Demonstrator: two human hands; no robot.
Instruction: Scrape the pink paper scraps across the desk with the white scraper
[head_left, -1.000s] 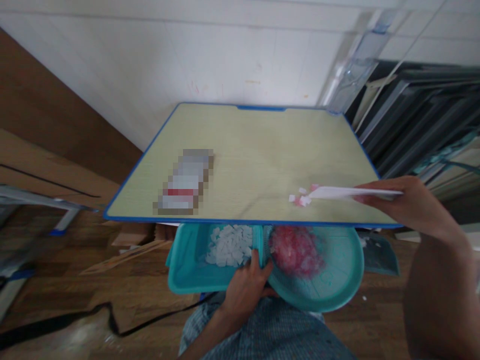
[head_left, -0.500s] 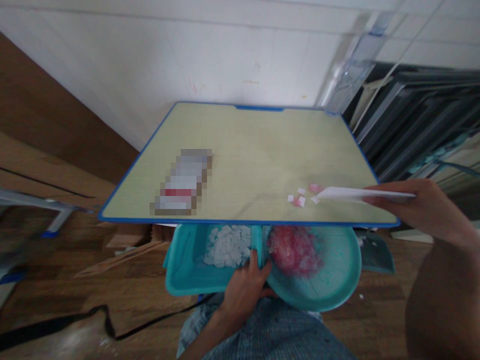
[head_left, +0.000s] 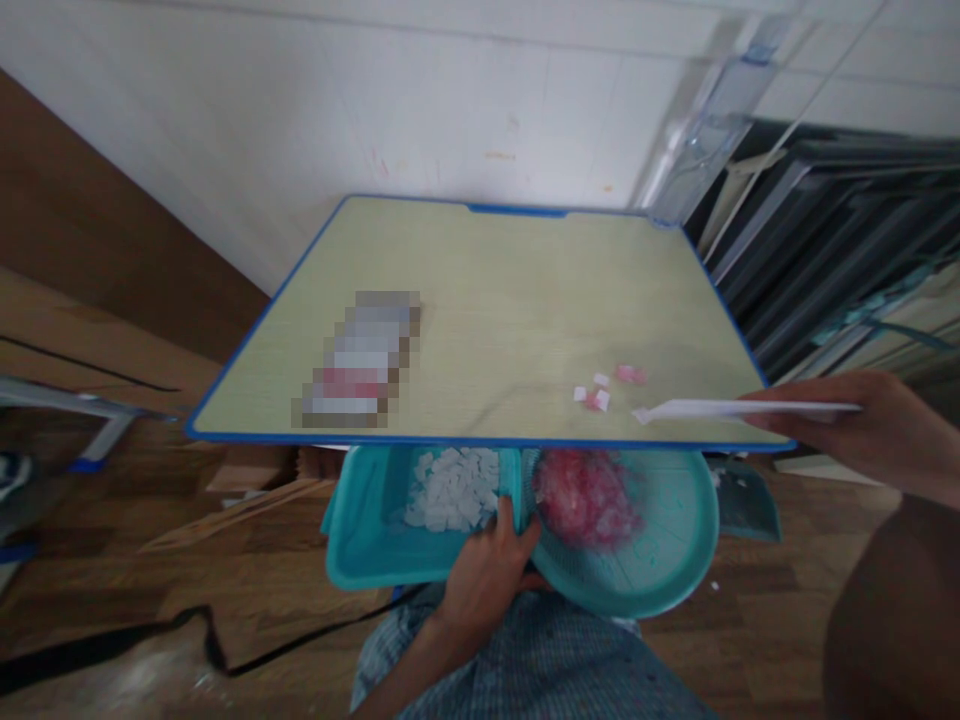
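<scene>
Left hand (head_left: 486, 580): holds the blue tub (head_left: 367, 560) and the round basket (head_left: 660, 570) where they meet.
Right hand (head_left: 862, 430): pinches a flat white card (head_left: 720, 409) over the table (head_left: 510, 300).
Little bits (head_left: 600, 390): pink and white, on the table just beside the card's tip.
Tub: white pieces (head_left: 454, 490) inside.
Basket: pink pieces (head_left: 585, 500) inside.

The left hand (head_left: 487, 575) is held low near the lap, fingers curled in a grip. The right hand (head_left: 862, 425) is extended forward, fingers pinched together, forearm angled down.
</scene>
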